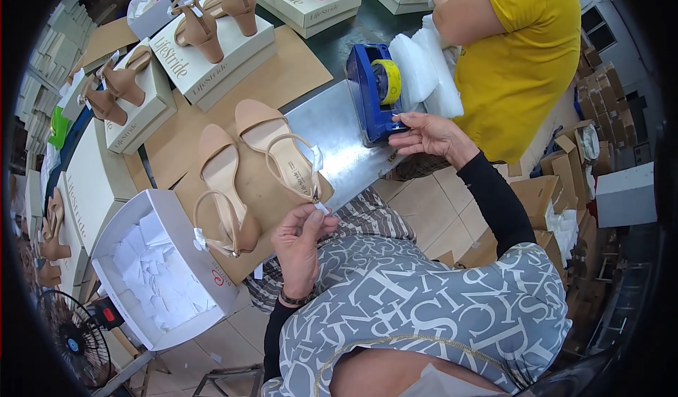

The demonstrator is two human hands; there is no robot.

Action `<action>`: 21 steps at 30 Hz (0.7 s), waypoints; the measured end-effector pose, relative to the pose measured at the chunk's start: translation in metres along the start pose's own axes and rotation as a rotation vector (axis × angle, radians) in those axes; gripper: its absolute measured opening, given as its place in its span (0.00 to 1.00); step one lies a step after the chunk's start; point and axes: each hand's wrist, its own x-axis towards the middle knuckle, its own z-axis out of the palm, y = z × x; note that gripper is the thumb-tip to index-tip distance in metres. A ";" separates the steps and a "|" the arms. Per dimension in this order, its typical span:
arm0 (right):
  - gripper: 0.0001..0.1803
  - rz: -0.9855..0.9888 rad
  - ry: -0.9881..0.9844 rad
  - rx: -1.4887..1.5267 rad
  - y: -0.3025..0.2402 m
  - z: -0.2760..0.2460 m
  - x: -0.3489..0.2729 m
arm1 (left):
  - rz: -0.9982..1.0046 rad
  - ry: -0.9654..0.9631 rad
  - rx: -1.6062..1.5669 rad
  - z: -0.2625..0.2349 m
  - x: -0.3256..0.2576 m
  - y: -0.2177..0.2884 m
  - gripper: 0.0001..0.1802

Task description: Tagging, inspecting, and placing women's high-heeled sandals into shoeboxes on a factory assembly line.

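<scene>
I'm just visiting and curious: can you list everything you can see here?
Sandals: two, beige, lying on brown card at the table edge.
Open box: one, white, full of white paper slips, lower left.
Tape dispenser: one, blue with a yellow roll, on the metal tabletop.
Boxed sandals: several tan pairs standing on closed white boxes, upper left and top.
Foam sheets: a white stack, beside the dispenser.
Co-worker: one, yellow shirt, upper right.
Fan: one, black, lower left.
Cartons: several, brown, on the floor at right.
Left hand: pinching a small white piece at a sandal's heel.
Right hand: fingers at the dispenser.
</scene>
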 end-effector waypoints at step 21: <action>0.11 -0.542 0.130 0.028 0.070 0.035 -0.001 | 0.002 -0.016 0.017 -0.002 0.003 0.000 0.08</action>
